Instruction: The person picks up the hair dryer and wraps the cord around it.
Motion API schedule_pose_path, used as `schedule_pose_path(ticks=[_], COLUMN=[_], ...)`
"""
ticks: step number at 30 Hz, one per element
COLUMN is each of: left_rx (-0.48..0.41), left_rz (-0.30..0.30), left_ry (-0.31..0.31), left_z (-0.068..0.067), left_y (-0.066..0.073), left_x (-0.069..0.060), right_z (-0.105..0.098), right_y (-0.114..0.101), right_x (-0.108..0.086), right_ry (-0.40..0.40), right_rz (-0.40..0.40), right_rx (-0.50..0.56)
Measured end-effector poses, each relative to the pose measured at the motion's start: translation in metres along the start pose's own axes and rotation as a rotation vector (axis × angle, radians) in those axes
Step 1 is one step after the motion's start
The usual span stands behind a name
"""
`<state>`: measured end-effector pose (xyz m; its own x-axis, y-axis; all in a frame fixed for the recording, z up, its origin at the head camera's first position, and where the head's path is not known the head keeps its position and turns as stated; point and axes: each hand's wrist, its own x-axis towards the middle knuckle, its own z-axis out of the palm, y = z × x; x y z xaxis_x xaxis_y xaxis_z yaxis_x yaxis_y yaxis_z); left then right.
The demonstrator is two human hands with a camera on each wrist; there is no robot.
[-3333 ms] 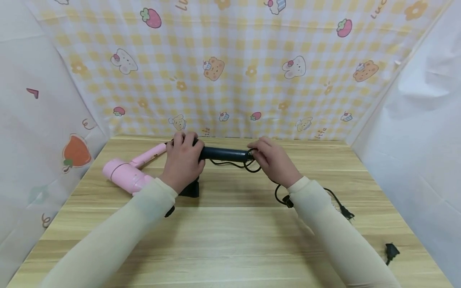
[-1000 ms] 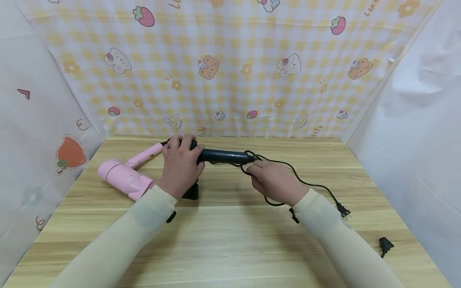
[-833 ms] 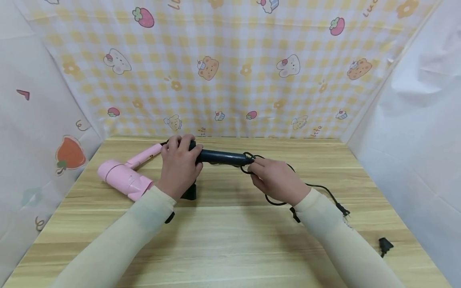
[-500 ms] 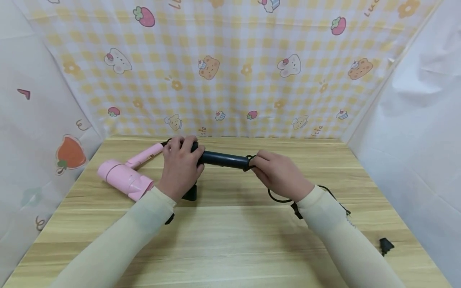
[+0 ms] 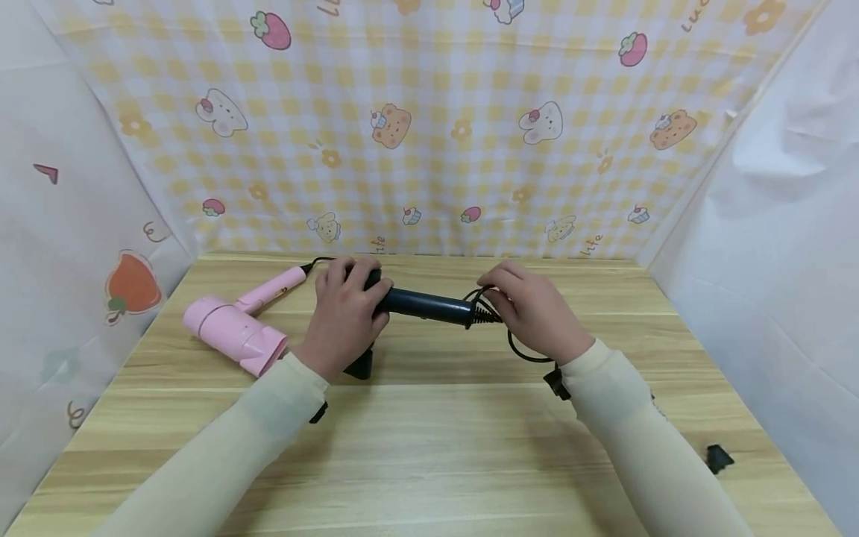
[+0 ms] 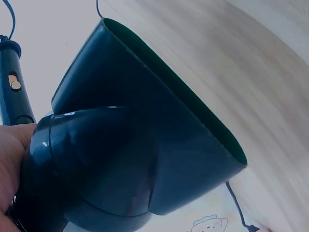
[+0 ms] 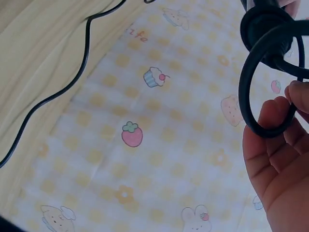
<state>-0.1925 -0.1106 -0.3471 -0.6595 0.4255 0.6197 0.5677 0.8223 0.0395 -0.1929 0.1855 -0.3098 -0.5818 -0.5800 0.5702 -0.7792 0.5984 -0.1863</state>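
My left hand (image 5: 345, 317) grips the body of a dark blue-black hair dryer (image 5: 429, 306), held over the table with its handle pointing right. In the left wrist view its wide flat nozzle (image 6: 193, 159) fills the middle, and a switch shows on the handle (image 6: 17, 92). My right hand (image 5: 540, 313), beside the handle's end, pinches the dryer's black cord (image 7: 247, 92) between thumb and fingers. A loop of that cord stands around the handle's end, by the ribbed strain relief (image 5: 485, 316). Part of the cord is hidden behind the right hand and sleeve.
A pink hair dryer (image 5: 228, 328) lies on the wooden table (image 5: 429, 462) at the left, its cord running behind my left hand. A black plug (image 5: 719, 459) lies near the table's right edge. A checked cloth (image 5: 429, 149) hangs at the back.
My right hand has risen and moved slightly right, and a cord loop now shows at the handle's end. The handle tilts further down. The cord's far stretch and plug have slipped behind the right sleeve.
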Motion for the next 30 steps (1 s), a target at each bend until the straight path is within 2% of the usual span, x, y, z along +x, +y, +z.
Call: schedule_pose_path(ticks=[6, 9, 21, 30], left_rx=[-0.034, -0.039, -0.048, -0.045], left_rz=[0.002, -0.002, 0.019, 0.059], left_ry=[0.029, 0.032, 0.069, 0.072], left_z=[-0.001, -0.002, -0.009, -0.013], left_y=[0.001, 0.002, 0.01, 0.014], left_x=[-0.001, -0.001, -0.001, -0.001], right_z=[0.002, 0.002, 0.011, 0.014], right_y=[0.004, 0.006, 0.014, 0.019], right_x=[0.0, -0.001, -0.005, -0.007], right_ry=[-0.013, -0.024, -0.072, -0.056], right_rz=[0.15, 0.196, 0.283, 0.265], right_rx=[0.085, 0.113, 0.209, 0.249])
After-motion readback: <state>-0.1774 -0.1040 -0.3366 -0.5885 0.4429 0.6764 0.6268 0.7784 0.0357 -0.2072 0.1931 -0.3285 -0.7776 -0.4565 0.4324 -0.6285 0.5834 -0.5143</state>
